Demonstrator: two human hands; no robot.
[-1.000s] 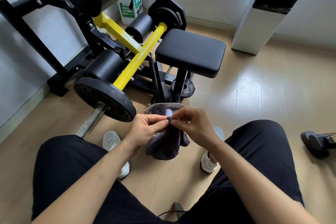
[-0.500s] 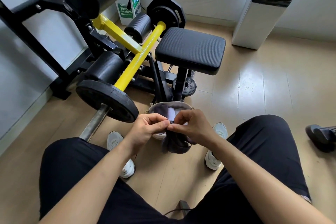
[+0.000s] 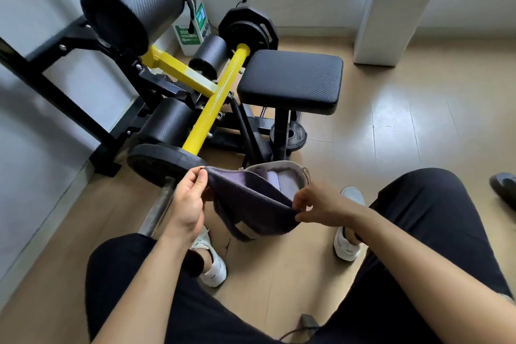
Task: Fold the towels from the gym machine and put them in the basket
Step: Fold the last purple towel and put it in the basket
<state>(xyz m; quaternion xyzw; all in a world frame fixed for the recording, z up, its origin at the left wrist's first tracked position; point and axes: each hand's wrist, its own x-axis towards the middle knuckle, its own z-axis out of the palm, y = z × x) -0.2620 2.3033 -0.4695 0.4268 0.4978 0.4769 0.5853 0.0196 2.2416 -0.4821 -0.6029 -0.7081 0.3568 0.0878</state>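
A dark purple-grey towel point(image 3: 251, 204) hangs stretched between my hands, in front of my knees. My left hand point(image 3: 188, 198) pinches its left corner, raised near the weight plate. My right hand point(image 3: 318, 204) pinches the opposite corner, lower and to the right. Behind the towel a grey fabric basket point(image 3: 296, 169) stands on the floor, with pale folded towels point(image 3: 282, 181) showing inside it. The towel covers the basket's front left side.
The gym machine has a yellow bar point(image 3: 215, 103), a black seat pad point(image 3: 290, 78), padded rollers point(image 3: 139, 0) and a weight plate point(image 3: 159, 160) close to my left hand. My white shoes point(image 3: 349, 243) flank the basket. A white cabinet point(image 3: 388, 8) stands at the back right.
My hands, which were pinching the towel together in front of the basket, have moved apart, the left up and left, and the towel has spread out between them.
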